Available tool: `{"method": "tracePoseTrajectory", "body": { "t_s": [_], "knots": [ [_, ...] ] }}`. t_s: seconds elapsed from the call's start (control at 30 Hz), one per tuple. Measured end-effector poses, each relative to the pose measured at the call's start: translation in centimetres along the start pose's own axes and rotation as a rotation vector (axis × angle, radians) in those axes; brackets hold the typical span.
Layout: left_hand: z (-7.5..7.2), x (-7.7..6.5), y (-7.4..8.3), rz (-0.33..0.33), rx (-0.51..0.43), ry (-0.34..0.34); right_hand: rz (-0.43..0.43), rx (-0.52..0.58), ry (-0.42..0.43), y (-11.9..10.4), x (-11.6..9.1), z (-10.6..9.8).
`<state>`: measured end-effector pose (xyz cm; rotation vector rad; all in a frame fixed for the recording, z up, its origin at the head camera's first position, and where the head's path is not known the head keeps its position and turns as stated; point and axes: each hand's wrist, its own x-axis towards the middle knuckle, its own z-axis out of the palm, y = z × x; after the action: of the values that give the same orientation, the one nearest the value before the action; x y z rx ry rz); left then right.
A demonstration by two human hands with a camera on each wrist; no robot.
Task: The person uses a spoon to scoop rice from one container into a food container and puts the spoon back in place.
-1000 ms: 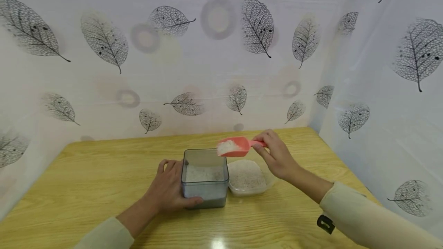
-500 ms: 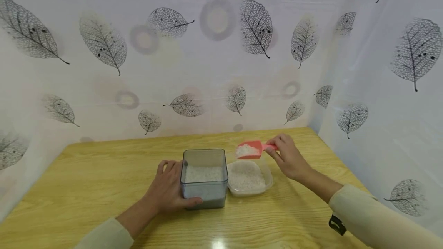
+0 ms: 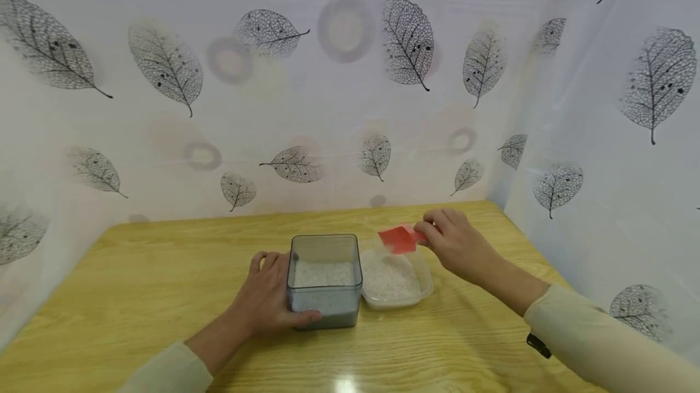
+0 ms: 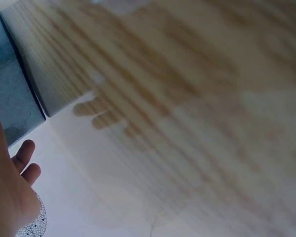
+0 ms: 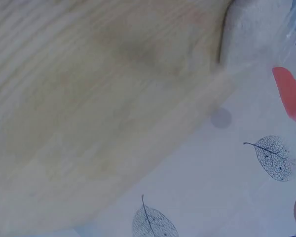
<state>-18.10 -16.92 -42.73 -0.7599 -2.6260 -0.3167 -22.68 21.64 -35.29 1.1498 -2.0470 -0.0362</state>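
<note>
My left hand (image 3: 266,299) holds the left side of a smoky grey, square plastic container (image 3: 324,311), its thumb along the front wall. White rice-like grains (image 3: 324,273) lie inside it. To its right stands a shallow clear plastic tub (image 3: 425,290) with a heap of the same grains (image 3: 389,277). Over the tub's back part, my right hand (image 3: 452,246) grips a red scoop (image 3: 398,239) by the handle. The scoop is tipped over, its underside showing, with a whitish blur below its edge. In the right wrist view only part of the scoop (image 5: 289,94) shows at the right edge.
Both containers stand side by side on a yellow wood-grain table (image 3: 180,265). A white sheet (image 3: 328,101) printed with leaves hangs behind the table and along its right side. A small black object (image 3: 538,345) sits under the right sleeve.
My right hand has moved the filled scoop rightward from beside the grey container's rim to over the clear tub, then tipped it. The left hand and both containers have stayed in place.
</note>
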Motion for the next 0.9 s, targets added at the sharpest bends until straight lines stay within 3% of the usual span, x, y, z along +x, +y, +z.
{"method": "tracePoseTrajectory", "body": {
  "t_s": [0.2, 0.47, 0.7, 0.9],
  "knots": [
    [-0.1, 0.0, 0.0, 0.001, -0.002, -0.006, -0.108, -0.072, 0.037, 1.0, 1.6, -1.6],
    [-0.2, -0.1, -0.1, -0.002, -0.008, -0.005, -0.019, 0.001, 0.146, 0.8, 5.0, -3.5],
    [-0.2, -0.1, -0.1, -0.001, 0.002, -0.005, -0.015, 0.134, 0.069, -1.5, 7.9, -3.8],
    [-0.2, -0.1, -0.1, 0.002, 0.013, -0.009, -0.072, 0.148, -0.046, -3.6, 9.4, -3.4]
  ]
}}
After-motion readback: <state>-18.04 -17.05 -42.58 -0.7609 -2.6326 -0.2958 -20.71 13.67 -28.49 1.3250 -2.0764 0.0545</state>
